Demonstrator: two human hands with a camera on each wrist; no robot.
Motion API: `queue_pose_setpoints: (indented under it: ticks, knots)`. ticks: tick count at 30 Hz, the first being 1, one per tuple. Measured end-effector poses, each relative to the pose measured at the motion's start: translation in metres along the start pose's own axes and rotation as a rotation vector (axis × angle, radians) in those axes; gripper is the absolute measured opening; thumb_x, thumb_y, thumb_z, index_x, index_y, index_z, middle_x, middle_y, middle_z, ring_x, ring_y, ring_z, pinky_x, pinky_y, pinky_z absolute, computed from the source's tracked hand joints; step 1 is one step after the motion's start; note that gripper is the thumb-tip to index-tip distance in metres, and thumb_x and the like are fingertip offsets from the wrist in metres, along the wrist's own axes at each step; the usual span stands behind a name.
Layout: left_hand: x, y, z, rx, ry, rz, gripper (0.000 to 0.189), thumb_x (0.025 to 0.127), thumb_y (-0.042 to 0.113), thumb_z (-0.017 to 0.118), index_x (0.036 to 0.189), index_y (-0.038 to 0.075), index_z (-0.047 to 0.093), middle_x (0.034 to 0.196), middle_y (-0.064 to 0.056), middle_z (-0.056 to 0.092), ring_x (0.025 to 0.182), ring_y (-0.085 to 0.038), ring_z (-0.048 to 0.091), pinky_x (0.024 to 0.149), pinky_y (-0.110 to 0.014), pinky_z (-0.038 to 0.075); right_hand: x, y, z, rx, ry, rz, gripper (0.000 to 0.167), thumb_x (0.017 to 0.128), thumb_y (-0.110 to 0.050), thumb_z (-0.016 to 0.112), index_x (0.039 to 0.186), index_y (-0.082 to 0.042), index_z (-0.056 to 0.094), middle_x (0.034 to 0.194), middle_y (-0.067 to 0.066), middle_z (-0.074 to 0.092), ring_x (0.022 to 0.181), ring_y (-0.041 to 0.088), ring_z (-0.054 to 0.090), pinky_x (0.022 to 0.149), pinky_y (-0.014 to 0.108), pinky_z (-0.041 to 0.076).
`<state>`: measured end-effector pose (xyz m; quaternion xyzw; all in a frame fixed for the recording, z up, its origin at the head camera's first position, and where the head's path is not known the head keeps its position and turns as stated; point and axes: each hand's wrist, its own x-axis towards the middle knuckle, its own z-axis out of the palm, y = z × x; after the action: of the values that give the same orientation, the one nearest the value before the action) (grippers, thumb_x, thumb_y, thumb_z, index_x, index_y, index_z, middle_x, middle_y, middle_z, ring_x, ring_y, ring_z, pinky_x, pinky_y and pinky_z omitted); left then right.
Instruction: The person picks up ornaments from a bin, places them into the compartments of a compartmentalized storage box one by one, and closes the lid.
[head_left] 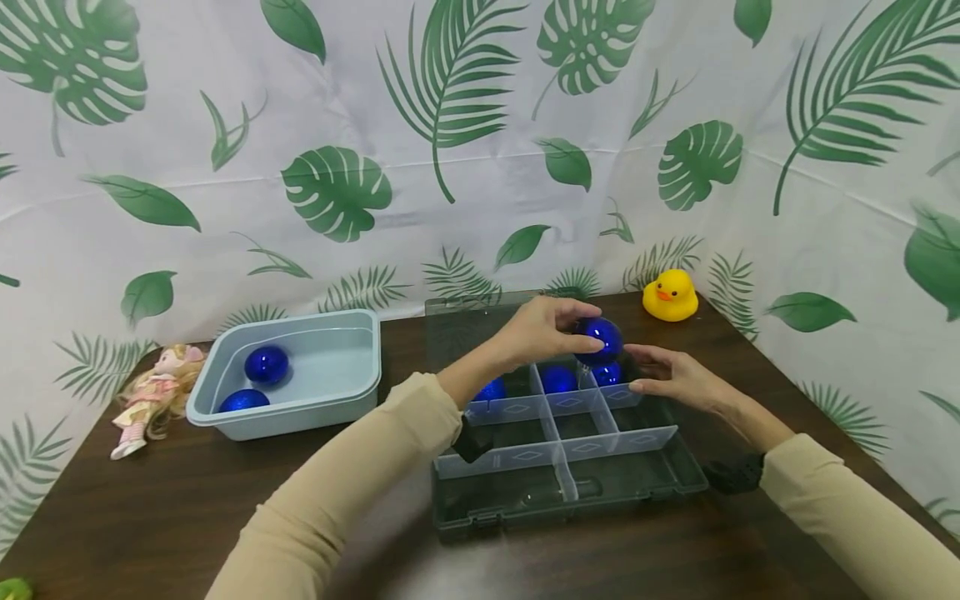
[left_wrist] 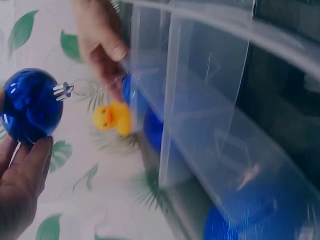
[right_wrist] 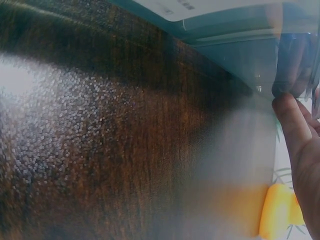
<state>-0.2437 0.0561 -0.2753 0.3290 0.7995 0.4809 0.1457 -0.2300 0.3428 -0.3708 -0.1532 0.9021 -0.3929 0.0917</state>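
i judge it half done: two blue balls left in the tub, three more balls in far compartments of the divided box. the left hand pinches a sixth ball above them; the right hand is at the right, grip unclear to me.

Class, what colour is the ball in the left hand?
Shiny blue; the ball shows best in the left wrist view.

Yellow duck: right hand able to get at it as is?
Likely yes: the right hand is by the case, the yellow duck stands just beyond, and nothing visible blocks the way between them.
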Motion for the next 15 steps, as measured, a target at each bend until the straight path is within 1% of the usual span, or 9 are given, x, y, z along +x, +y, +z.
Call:
queue_pose_setpoints:
  ticks: [3, 6, 9, 11, 13, 15]
  knots:
    - [0.009, 0.001, 0.015, 0.005, -0.009, 0.001, 0.046, 0.085, 0.023, 0.071, 0.128, 0.013, 0.059, 0.127, -0.003, 0.061, 0.116, -0.015, 0.058, 0.095, -0.025, 0.047, 0.001, 0.002, 0.002, 0.048, -0.009, -0.013, 0.065, 0.09, -0.02, 0.064, 0.141, 0.006, 0.033, 0.139, 0.031, 0.04, 0.125, 0.048, 0.042, 0.096, 0.05, 0.043]
    - [0.015, 0.004, 0.027, -0.002, -0.006, 0.011, 0.046, 0.085, 0.024, 0.071, 0.129, 0.014, 0.058, 0.127, -0.002, 0.061, 0.114, -0.014, 0.059, 0.092, -0.023, 0.048, 0.002, 0.003, 0.003, 0.091, -0.016, -0.028, 0.06, 0.09, -0.016, 0.064, 0.138, 0.007, 0.036, 0.132, 0.031, 0.048, 0.118, 0.046, 0.051, 0.09, 0.041, 0.05]
    - [0.019, 0.01, 0.035, -0.011, 0.003, 0.022, 0.046, 0.085, 0.026, 0.071, 0.128, 0.015, 0.059, 0.126, -0.001, 0.062, 0.113, -0.014, 0.059, 0.091, -0.023, 0.048, 0.001, 0.004, 0.003, 0.115, -0.022, -0.044, 0.06, 0.09, -0.013, 0.064, 0.138, 0.007, 0.034, 0.13, 0.03, 0.05, 0.109, 0.036, 0.058, 0.088, 0.036, 0.052]
    - [0.021, 0.012, 0.041, -0.002, 0.007, 0.026, 0.045, 0.084, 0.026, 0.071, 0.127, 0.016, 0.06, 0.125, 0.0, 0.062, 0.112, -0.013, 0.06, 0.09, -0.022, 0.049, 0.001, 0.003, 0.003, 0.125, -0.019, -0.051, 0.062, 0.089, -0.011, 0.065, 0.138, 0.007, 0.032, 0.13, 0.031, 0.049, 0.106, 0.032, 0.058, 0.087, 0.035, 0.053]
    - [0.023, 0.014, 0.046, 0.012, 0.003, 0.02, 0.045, 0.084, 0.027, 0.072, 0.126, 0.016, 0.061, 0.124, 0.001, 0.063, 0.111, -0.011, 0.06, 0.09, -0.021, 0.049, -0.001, 0.003, 0.003, 0.133, -0.007, -0.069, 0.063, 0.088, -0.008, 0.066, 0.137, 0.01, 0.031, 0.129, 0.033, 0.048, 0.102, 0.023, 0.059, 0.085, 0.033, 0.053]
    - [0.025, 0.012, 0.051, 0.039, -0.01, 0.01, 0.044, 0.083, 0.028, 0.072, 0.124, 0.017, 0.062, 0.124, 0.002, 0.064, 0.111, -0.01, 0.06, 0.089, -0.02, 0.049, -0.002, 0.003, 0.002, 0.128, 0.008, -0.088, 0.06, 0.087, -0.005, 0.066, 0.134, 0.013, 0.033, 0.125, 0.035, 0.048, 0.098, 0.014, 0.059, 0.083, 0.028, 0.053]
